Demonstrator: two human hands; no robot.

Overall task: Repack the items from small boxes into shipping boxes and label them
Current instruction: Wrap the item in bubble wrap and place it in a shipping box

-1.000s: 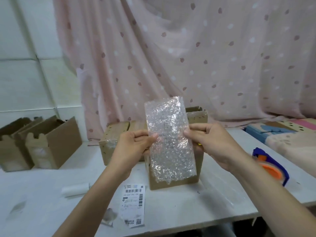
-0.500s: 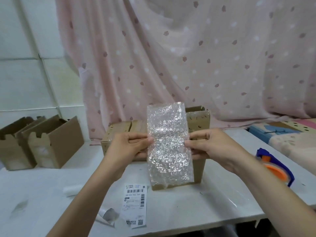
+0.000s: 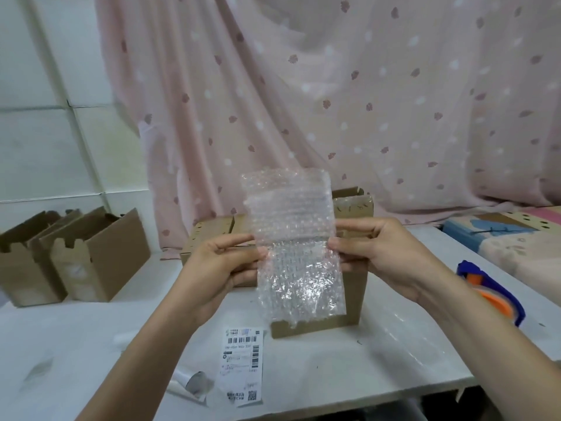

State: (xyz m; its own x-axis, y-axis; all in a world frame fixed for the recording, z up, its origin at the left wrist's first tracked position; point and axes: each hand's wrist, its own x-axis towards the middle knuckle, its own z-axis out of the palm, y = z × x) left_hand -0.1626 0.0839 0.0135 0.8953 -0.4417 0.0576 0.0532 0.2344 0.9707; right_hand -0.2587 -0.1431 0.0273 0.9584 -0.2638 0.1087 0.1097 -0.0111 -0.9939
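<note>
A clear bubble-wrap sheet (image 3: pixel 296 247) hangs upright in front of me. My left hand (image 3: pixel 223 265) pinches its left edge and my right hand (image 3: pixel 376 253) pinches its right edge, both at mid height. Right behind the sheet an open brown shipping box (image 3: pixel 353 302) stands on the white table (image 3: pixel 91 344); the sheet hides most of its front. A printed shipping label (image 3: pixel 243 364) with barcodes lies flat on the table just in front of the box, to its left.
Two open cardboard boxes (image 3: pixel 100 256) stand at the table's left. More brown boxes (image 3: pixel 209 235) sit behind my hands. A blue and orange tape dispenser (image 3: pixel 491 291) lies at the right. Crumpled label backing (image 3: pixel 194 385) lies near the front edge. A pink curtain hangs behind.
The bubble-wrap sheet has straightened from a tilt to upright. Both hands kept their pinch on its edges and barely shifted.
</note>
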